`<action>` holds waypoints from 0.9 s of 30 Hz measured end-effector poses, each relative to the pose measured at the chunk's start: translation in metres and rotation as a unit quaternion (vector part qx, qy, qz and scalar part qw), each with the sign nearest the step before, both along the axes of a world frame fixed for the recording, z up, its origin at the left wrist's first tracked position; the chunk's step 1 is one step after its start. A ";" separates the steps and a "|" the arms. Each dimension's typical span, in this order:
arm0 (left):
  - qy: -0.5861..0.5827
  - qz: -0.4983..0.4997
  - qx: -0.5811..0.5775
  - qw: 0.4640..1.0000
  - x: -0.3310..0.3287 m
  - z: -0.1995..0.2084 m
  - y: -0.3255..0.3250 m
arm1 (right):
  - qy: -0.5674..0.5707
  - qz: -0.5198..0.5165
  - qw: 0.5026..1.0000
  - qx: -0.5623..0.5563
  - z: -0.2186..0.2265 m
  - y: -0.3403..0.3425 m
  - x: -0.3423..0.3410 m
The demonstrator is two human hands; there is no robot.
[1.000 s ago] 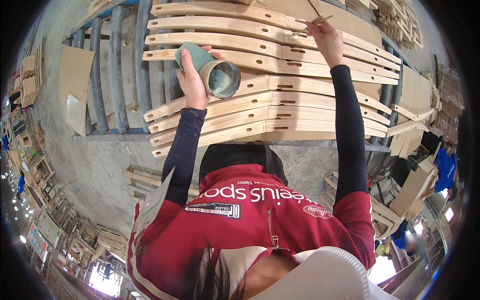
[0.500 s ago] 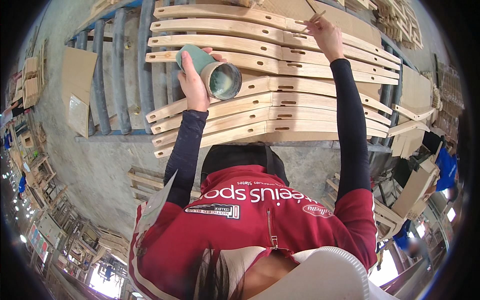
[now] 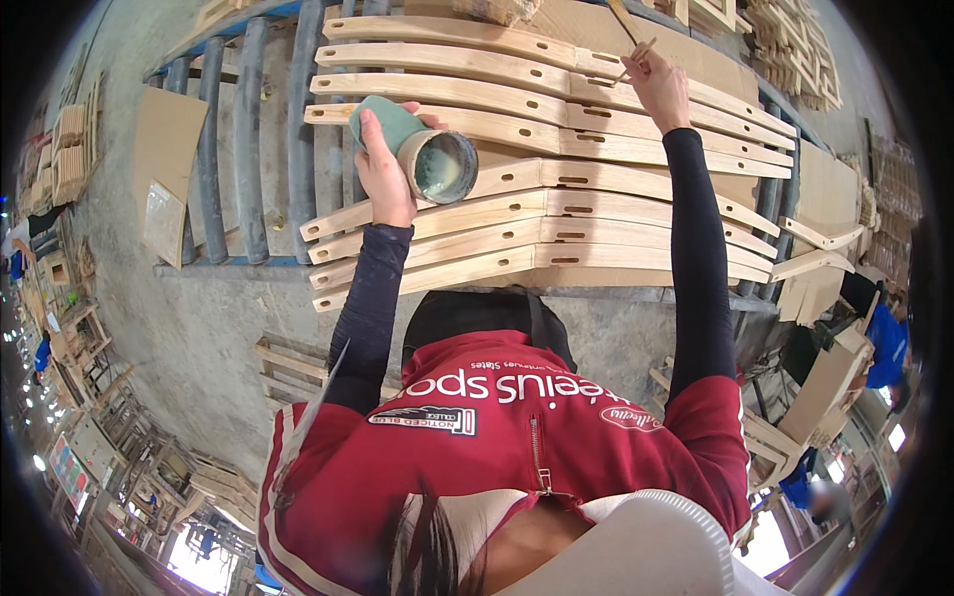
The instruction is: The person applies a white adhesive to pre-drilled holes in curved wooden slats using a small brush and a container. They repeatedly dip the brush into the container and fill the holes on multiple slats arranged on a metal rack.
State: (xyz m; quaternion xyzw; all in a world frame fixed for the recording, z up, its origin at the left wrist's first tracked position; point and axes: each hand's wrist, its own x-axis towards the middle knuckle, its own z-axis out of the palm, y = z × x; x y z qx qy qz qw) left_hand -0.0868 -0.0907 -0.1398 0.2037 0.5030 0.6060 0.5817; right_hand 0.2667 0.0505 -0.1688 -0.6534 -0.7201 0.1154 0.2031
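In the head view, the left grip (image 3: 388, 184) is wrapped round a cup (image 3: 410, 164) and the green piece (image 3: 383, 117) under its thumb; the right grip (image 3: 660, 89) pinches a thin stick (image 3: 650, 46) over wooden slats (image 3: 477, 124). The cup looks light, stiff, easily spilled, best held round its wall; the stick seems snappable, best pinched mid-length.

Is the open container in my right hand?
No, your left hand holds the open container; your right hand grips a thin stick.

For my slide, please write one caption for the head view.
Left hand holds an open container; right hand holds a thin stick at slotted wooden slats.
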 end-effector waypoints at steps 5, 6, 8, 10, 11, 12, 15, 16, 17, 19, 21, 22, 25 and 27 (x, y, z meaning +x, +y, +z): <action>-0.002 -0.006 0.001 1.000 0.000 0.003 -0.001 | 0.078 -0.005 0.997 -0.009 -0.014 -0.001 -0.003; -0.003 -0.007 0.005 1.000 0.001 0.004 0.000 | 0.121 -0.019 0.992 -0.024 -0.016 -0.001 -0.002; -0.003 -0.013 0.019 1.000 0.001 0.006 0.002 | 0.111 -0.036 0.993 -0.020 -0.014 -0.003 0.008; -0.002 -0.024 0.039 0.999 0.000 0.005 0.004 | 0.111 -0.039 0.993 -0.009 -0.013 -0.008 0.020; -0.005 -0.024 0.043 0.999 0.000 0.008 0.007 | 0.116 -0.032 0.993 -0.001 -0.009 -0.013 0.022; -0.010 -0.025 0.048 0.999 -0.001 0.011 0.009 | 0.121 -0.025 0.992 0.008 -0.004 -0.018 0.025; 0.000 -0.036 0.086 0.996 -0.003 0.026 0.023 | 0.208 -0.012 0.977 0.049 0.021 -0.039 0.024; 0.008 -0.040 0.101 0.994 -0.003 0.034 0.030 | 0.259 -0.007 0.963 0.070 0.033 -0.050 0.022; -0.001 -0.034 0.106 0.994 -0.002 0.042 0.036 | 0.343 -0.006 0.936 0.079 0.056 -0.063 0.006; 0.029 -0.054 0.160 0.985 0.000 0.061 0.048 | 0.453 0.005 0.888 0.082 0.111 -0.099 -0.034; 0.057 -0.073 0.218 0.972 0.006 0.080 0.058 | 0.485 0.039 0.870 0.084 0.147 -0.133 -0.069; 0.060 -0.084 0.247 0.963 0.012 0.090 0.062 | 0.487 0.060 0.867 0.088 0.157 -0.146 -0.084; 0.013 -0.092 0.271 0.958 0.039 0.130 0.063 | 0.391 0.101 0.894 0.196 0.163 -0.162 -0.107; 0.002 -0.101 0.290 0.952 0.043 0.150 0.061 | 0.319 0.113 0.908 0.246 0.165 -0.164 -0.110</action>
